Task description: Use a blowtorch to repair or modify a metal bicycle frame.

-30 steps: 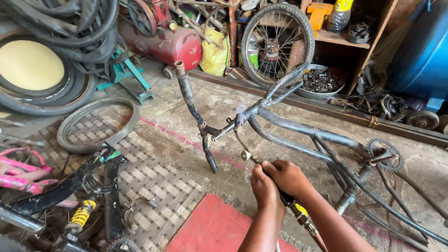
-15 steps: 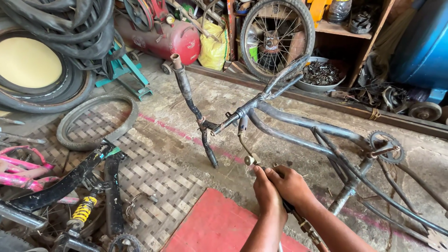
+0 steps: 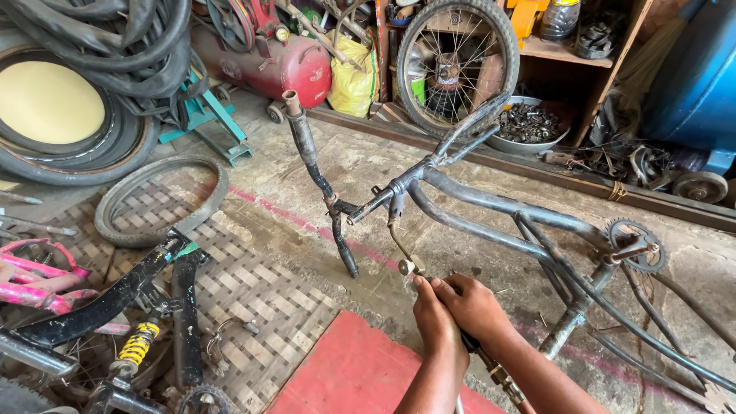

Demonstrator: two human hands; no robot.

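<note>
Bicycle frame [image 3: 491, 211], stripped and grey, lies upside down on the concrete floor [image 3: 429, 169] in front of us, its handlebar stem [image 3: 307, 146] pointing up to the left and its chainring [image 3: 635, 244] out to the right. From the head of the frame a thin curved rod [image 3: 395, 238] comes down toward us and ends in a small round fitting [image 3: 407, 267], just above our fingers.

We judge that the work here is on that fitting, so we would do well to keep the rod in line with the frame, hold close to the end so it cannot wobble, and push steadily, not in jerks. We would also keep the frame from rolling, since it rests only on its tubes and the bars.

Our left hand [image 3: 434, 322] and right hand [image 3: 477, 308] sit side by side, touching, with fingers curled and pressed together. Both close round a dark slim tool or rod [image 3: 491, 368] that runs back under our wrists; its tip is hidden, so we cannot tell whether it meets the fitting. The left fingertips lie right beside the fitting.

A red mat [image 3: 360, 376] lies beneath our arms. A loose tyre [image 3: 157, 199] rests well to the left, and a spoked wheel [image 3: 456, 65] leans at the back.
</note>
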